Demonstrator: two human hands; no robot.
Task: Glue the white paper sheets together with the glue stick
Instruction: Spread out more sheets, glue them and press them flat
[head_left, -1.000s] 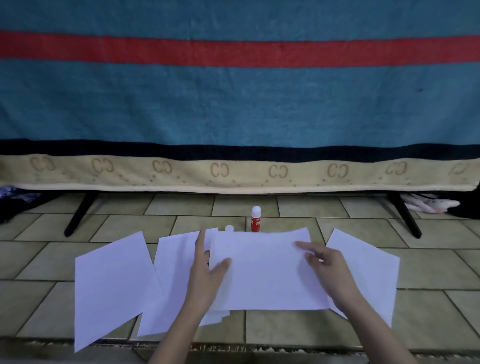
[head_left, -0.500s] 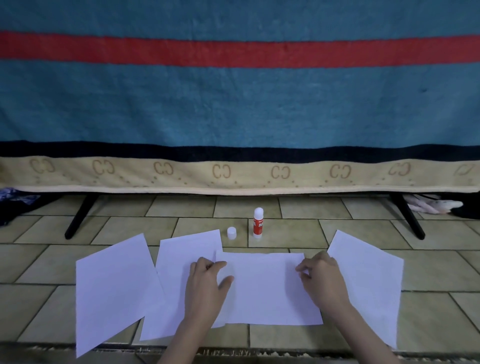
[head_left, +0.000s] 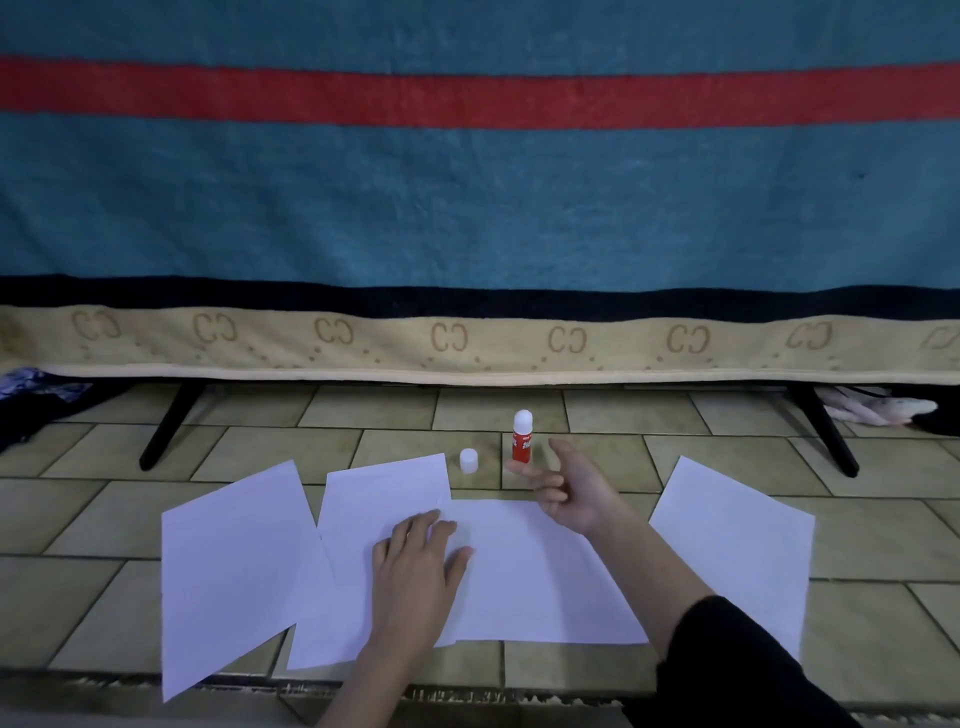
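White paper sheets (head_left: 540, 571) under left hand (head_left: 415, 566); right hand (head_left: 569, 491) near glue stick (head_left: 522, 436).

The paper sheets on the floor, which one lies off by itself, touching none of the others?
The far right sheet: bare tile separates it from the middle sheet. The other three overlap in a row, with the left hand resting on their seam.

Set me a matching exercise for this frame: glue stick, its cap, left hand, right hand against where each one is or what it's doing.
Things:
1. glue stick
2. cap
3. left hand
4. right hand

States:
A. lies flat on the overlapping sheets
B. stands upright, uncapped, on the floor tiles
C. raised near the glue stick, holding nothing
D. sits alone on a tile beyond the sheets

Pairs: 1-B, 2-D, 3-A, 4-C
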